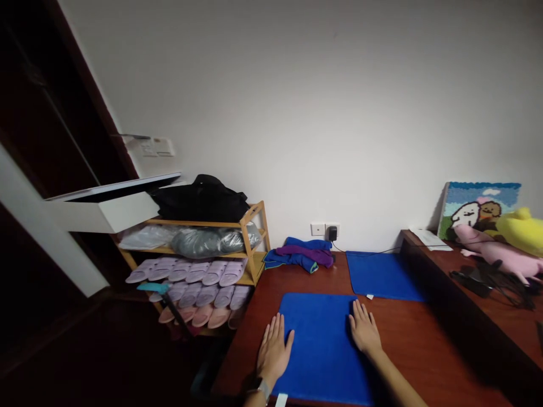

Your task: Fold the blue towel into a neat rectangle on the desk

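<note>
A blue cloth (320,350) lies spread flat on the reddish-brown wooden table (407,333), a white tag (281,400) poking out at its near edge. My left hand (275,349) rests flat along the cloth's left edge, fingers stretched out. On the opposite side, my right hand (365,328) lies flat near the upper right corner, its fingers pointing away from me. Neither hand grips anything. Behind and to the right is a second blue cloth (384,275), also laid flat. A crumpled pile of blue and purple cloths (301,255) sits at the table's back left.
Left of the table stands a wooden rack (250,249) with rows of slippers (203,271), plastic-wrapped items and a black bag (203,200). A raised wooden surface at right holds a pink plush toy (496,254), cables and a picture (479,209). A plug (333,233) sits in the wall.
</note>
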Motion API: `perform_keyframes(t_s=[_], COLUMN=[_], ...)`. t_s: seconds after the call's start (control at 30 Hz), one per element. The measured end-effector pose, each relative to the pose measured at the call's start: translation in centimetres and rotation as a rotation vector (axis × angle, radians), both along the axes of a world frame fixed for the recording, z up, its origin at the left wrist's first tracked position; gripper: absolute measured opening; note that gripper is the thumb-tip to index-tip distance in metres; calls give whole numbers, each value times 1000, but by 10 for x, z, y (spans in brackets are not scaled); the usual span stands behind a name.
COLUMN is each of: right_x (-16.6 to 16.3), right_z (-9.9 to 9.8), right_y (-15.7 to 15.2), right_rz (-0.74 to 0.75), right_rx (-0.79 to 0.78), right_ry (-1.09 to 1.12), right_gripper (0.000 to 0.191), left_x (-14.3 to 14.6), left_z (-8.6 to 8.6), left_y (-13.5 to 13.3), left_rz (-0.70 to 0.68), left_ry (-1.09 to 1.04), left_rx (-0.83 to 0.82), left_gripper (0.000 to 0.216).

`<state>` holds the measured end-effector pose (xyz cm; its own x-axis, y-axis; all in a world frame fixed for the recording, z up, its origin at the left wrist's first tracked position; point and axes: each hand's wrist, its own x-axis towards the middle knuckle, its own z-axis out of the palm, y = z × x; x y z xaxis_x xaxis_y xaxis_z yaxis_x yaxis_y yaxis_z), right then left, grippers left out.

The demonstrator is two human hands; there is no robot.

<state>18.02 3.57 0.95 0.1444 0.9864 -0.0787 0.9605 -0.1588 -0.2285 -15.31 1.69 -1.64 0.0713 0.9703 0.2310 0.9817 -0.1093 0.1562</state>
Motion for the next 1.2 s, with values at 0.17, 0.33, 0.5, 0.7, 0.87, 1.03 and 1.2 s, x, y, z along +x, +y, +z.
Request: perform_keyframes(t_s=[0.17, 0.33, 0.5, 0.7, 0.87, 1.03, 1.2], right_x=[1, 1, 1, 3, 4, 2, 2], right_z=[2, -8, -5, -1, -1, 0, -3], right_y=[27, 28, 28, 29, 29, 29, 28], right_rz=[11, 21, 24, 35, 44, 26, 20], right_rx=[-2, 26, 23, 33, 23, 29, 22], right_ry=[36, 41, 70, 86, 70, 63, 49], right_gripper=[69, 70, 69, 68, 67, 68, 69], left_x=[-3, -9, 28, 165, 193, 99, 12], left_z=[-4, -7, 9, 32, 28, 30, 26], left_y=[0, 2, 16, 50, 76, 92, 98], left_rz=[5, 3, -31, -416, -409, -221, -65], left_ry=[9, 78, 100, -2, -11, 28, 53], left_rx=[26, 53, 156, -3, -103, -139, -122], left_gripper=[73, 70, 65, 59, 62, 70, 70])
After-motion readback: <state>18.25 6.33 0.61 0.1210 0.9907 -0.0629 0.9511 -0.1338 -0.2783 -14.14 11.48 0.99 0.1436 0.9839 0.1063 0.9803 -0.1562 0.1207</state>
